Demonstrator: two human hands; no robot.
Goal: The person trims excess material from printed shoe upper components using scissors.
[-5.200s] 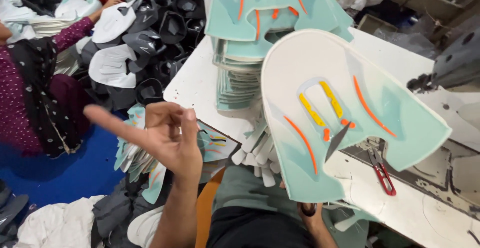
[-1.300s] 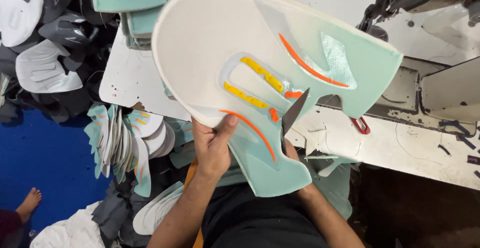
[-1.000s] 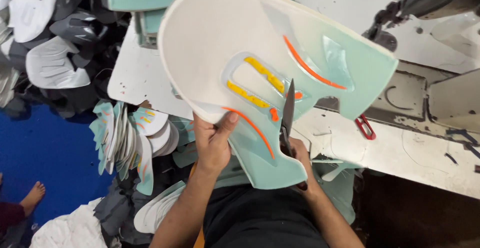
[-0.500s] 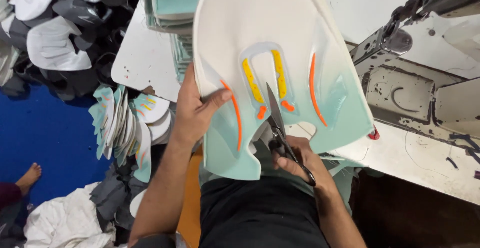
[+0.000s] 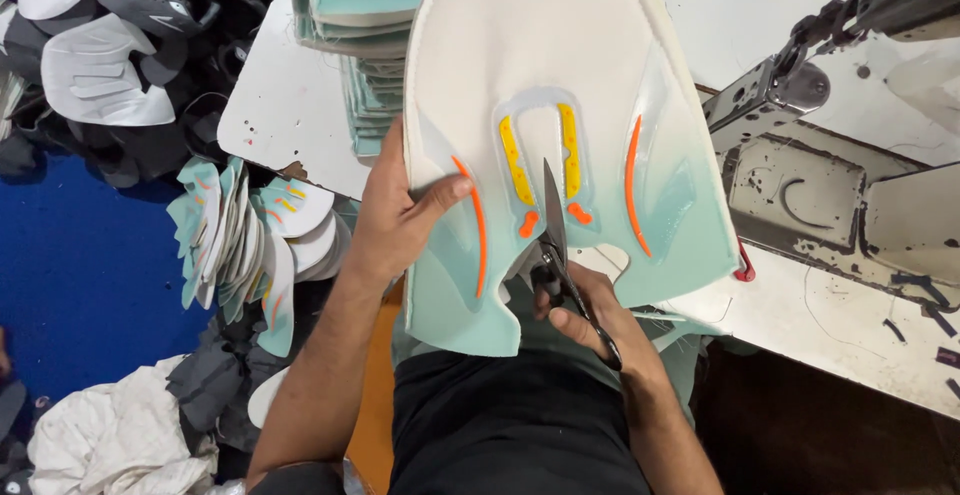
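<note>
Right hand: my right hand [image 5: 590,320] is closed around the handles of the scissors [image 5: 560,255], blades pointing up and away from it.
Left hand: my left hand [image 5: 400,220] is clamped on the shoe upper panel's [image 5: 540,75] left edge, thumb lying across its face.
Panel: white and mint with orange and yellow strips, held just above both hands; the blades lie over its centre slot.
Beyond the left hand: a stack of mint panels [image 5: 350,25] on the white desk [image 5: 275,105].
Beyond the right hand: the sewing machine [image 5: 830,155].
</note>
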